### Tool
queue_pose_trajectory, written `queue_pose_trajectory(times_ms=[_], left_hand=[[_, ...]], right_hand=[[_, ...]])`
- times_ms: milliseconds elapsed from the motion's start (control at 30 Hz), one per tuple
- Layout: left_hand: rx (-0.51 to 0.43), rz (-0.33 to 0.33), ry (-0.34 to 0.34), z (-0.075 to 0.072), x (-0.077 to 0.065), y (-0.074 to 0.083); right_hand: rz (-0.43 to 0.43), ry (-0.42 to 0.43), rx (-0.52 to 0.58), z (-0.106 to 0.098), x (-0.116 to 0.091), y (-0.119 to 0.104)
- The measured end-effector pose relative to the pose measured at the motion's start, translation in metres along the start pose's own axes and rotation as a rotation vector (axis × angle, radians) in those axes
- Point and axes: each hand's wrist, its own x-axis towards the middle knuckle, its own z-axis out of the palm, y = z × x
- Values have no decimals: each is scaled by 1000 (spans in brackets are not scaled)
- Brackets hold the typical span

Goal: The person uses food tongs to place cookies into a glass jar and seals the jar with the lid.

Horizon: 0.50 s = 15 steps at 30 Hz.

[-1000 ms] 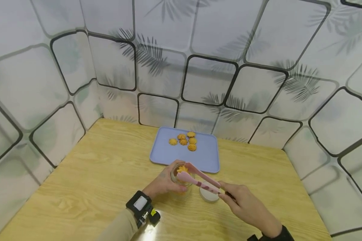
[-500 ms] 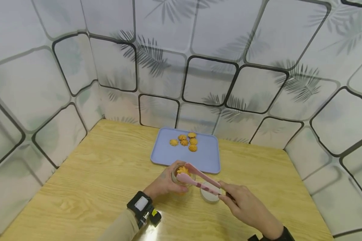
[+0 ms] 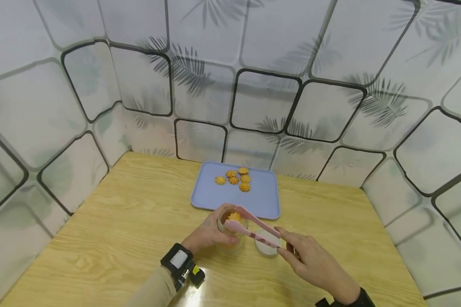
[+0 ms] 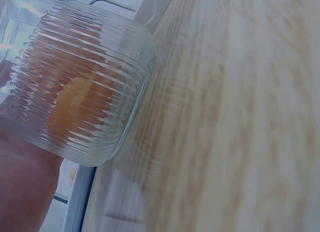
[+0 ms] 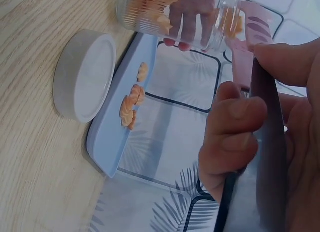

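1. The left hand (image 3: 211, 230) grips the ribbed glass jar (image 4: 85, 82) from its left side, so it is the hand nearer to the mouth; more piped cookies (image 5: 163, 23) show low inside, through the glass.
2. The right hand (image 3: 311, 258), to the jar's right and nearer the person, holds the pink tongs (image 3: 259, 223) by their handle end. Their long axis runs leftward and away, ending at the mouth.
3. One piped cookie (image 3: 235, 217) sits at that mouth, between the tong tips, which stand somewhat apart; whether both tips touch it is hard to tell.
4. The white lid (image 3: 266, 251) lies on the wooden table (image 3: 138, 204), just right of the jar and partly beneath the tongs.
5. Beyond the jar is the blue tray (image 3: 261, 200), with a loose cluster of cookies (image 3: 244, 187) toward its far side.
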Motion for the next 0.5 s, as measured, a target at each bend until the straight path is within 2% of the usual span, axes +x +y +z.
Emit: queue_pose_trajectory(times_ms=[233,333,500], left_hand=[[-9,23,-25,-2,0,0],[3,18,-23,-1,0,1],[7,0,-1,0,1,2]], right_hand=[[1,-6,2,1,0,-1],[0,3,63,1,0,1],[102,24,182,3,11,18]])
